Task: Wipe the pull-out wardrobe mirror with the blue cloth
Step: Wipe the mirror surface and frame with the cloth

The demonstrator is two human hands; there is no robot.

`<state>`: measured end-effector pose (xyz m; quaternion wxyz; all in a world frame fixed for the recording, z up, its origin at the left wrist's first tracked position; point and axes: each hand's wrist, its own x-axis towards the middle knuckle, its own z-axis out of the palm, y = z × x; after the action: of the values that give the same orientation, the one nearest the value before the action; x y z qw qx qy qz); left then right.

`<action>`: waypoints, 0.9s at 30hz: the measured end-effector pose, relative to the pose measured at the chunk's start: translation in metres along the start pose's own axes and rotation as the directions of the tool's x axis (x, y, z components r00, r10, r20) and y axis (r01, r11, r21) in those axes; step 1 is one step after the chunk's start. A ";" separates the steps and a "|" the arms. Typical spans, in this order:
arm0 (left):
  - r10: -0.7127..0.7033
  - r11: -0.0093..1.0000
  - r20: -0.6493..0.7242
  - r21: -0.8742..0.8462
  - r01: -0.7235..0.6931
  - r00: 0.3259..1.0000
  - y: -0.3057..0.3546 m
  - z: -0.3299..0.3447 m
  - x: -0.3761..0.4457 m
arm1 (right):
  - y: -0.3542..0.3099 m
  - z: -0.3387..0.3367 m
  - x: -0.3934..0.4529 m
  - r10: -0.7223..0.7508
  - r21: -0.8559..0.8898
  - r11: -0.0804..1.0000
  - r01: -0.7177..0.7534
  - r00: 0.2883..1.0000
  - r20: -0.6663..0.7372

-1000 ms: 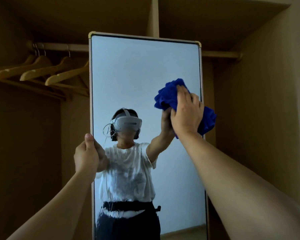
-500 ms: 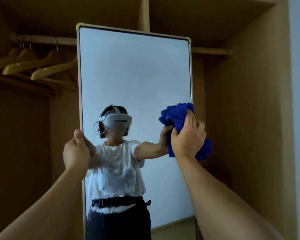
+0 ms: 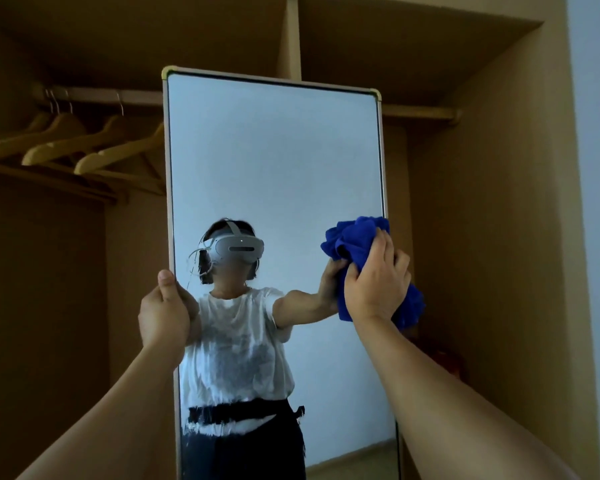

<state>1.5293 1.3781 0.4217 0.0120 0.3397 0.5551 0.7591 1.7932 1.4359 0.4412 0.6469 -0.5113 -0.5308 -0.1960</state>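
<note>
Bunched blue cloth [image 3: 355, 242] lower on mirror [image 3: 274, 161] now

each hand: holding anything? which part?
Right hand grips the bunched blue cloth around its middle, against the mirror's right edge. Left hand grips the tall metal-framed mirror by its left frame edge, thumb on the front.

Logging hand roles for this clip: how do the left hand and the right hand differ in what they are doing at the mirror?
The left hand grips the mirror by its left frame edge, thumb up; the right hand holds the bunched blue cloth at the right edge. The left hand sits slightly lower than the right hand. Both are raised to the mirror.
</note>
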 end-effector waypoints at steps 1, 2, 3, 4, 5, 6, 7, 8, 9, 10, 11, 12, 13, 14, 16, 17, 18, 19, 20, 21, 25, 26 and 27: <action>0.003 1.000 0.004 -0.004 -0.003 1.000 0.000 0.000 -0.001 | -0.004 -0.001 0.007 -0.028 0.002 1.000 0.028 1.000 -0.004; 0.003 1.000 0.007 -0.005 -0.003 1.000 0.000 0.000 -0.001 | -0.009 -0.001 0.013 -0.050 0.007 0.999 0.050 0.999 -0.006; 0.002 1.000 0.006 -0.007 -0.002 1.000 0.001 0.000 -0.002 | -0.014 0.000 0.017 -0.063 0.010 0.998 0.063 0.998 -0.009; -0.003 1.000 0.005 -0.008 0.003 1.000 0.001 -0.001 -0.002 | -0.019 0.001 0.018 -0.070 0.011 0.998 0.070 0.998 -0.007; -0.008 1.000 0.005 -0.006 0.008 1.000 0.002 -0.001 -0.003 | -0.023 0.002 0.016 -0.080 0.008 0.997 0.080 0.997 -0.003; -0.013 1.000 0.007 -0.005 0.013 1.000 0.003 -0.001 -0.003 | -0.025 0.002 0.013 -0.100 0.000 0.995 0.100 0.995 0.002; -0.019 1.000 0.007 -0.004 0.019 1.000 0.004 -0.002 -0.003 | -0.027 0.003 0.007 -0.131 -0.009 0.991 0.131 0.991 0.011; -0.024 1.000 0.005 -0.002 0.024 1.000 0.004 -0.002 -0.003 | -0.027 0.003 0.002 -0.168 -0.013 0.986 0.168 0.986 0.025; -0.028 1.000 0.002 0.004 0.028 1.000 0.005 -0.003 -0.004 | -0.025 0.003 -0.006 -0.206 -0.013 0.978 0.207 0.978 0.040; -0.033 0.999 0.000 0.011 0.033 0.999 0.005 -0.004 -0.004 | -0.024 0.003 -0.014 -0.242 -0.011 0.970 0.243 0.969 0.051; -0.042 0.999 -0.002 0.007 0.042 0.999 0.006 -0.004 -0.005 | -0.022 0.003 -0.022 -0.274 -0.009 0.961 0.275 0.960 0.057; -0.054 0.999 -0.001 -0.003 0.054 0.999 0.007 -0.003 -0.005 | -0.021 0.003 -0.032 -0.303 -0.006 0.953 0.304 0.951 0.062; -0.068 0.998 0.002 -0.015 0.068 0.998 0.007 -0.003 -0.006 | -0.021 0.003 -0.043 -0.333 -0.002 0.943 0.334 0.941 0.066; -0.078 0.997 0.009 -0.026 0.078 0.997 0.008 -0.003 -0.007 | -0.021 0.003 -0.052 -0.369 0.000 0.929 0.370 0.927 0.069; -0.088 0.995 0.025 -0.053 0.089 0.996 0.007 -0.002 -0.007 | -0.019 0.003 -0.066 -0.464 -0.013 0.884 0.467 0.882 0.080; -0.097 0.992 0.031 -0.080 0.099 0.995 0.007 -0.002 -0.008 | -0.017 0.004 -0.069 -0.522 -0.023 0.850 0.526 0.848 0.093; -0.112 0.988 0.035 -0.108 0.115 0.993 0.006 -0.003 -0.008 | -0.015 0.003 -0.068 -0.574 -0.028 0.815 0.579 0.812 0.105; -0.128 0.983 0.037 -0.131 0.132 0.991 0.005 -0.003 -0.009 | -0.014 0.003 -0.064 -0.613 -0.034 0.784 0.619 0.782 0.113; -0.145 0.978 0.036 -0.145 0.149 0.989 0.004 -0.004 -0.011 | -0.014 0.002 -0.059 -0.639 -0.040 0.761 0.647 0.760 0.118; -0.161 0.975 0.032 -0.152 0.164 0.986 0.003 -0.004 -0.012 | -0.015 0.000 -0.054 -0.656 -0.047 0.747 0.664 0.746 0.118; -0.173 0.972 0.025 -0.159 0.174 0.985 -0.002 -0.006 -0.016 | -0.040 -0.001 -0.031 -0.598 -0.038 0.797 0.602 0.797 0.085; -0.169 0.973 0.028 -0.153 0.171 0.985 -0.003 -0.006 -0.016 | -0.049 -0.001 -0.025 -0.564 -0.033 0.823 0.568 0.822 0.079; -0.164 0.975 0.031 -0.146 0.167 0.986 -0.003 -0.007 -0.016 | -0.058 0.000 -0.020 -0.534 -0.030 0.843 0.537 0.842 0.075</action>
<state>1.5372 1.3673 0.4099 0.1058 0.2977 0.5236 0.7912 1.7398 1.4066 0.4504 0.5365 -0.3647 -0.6675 -0.3654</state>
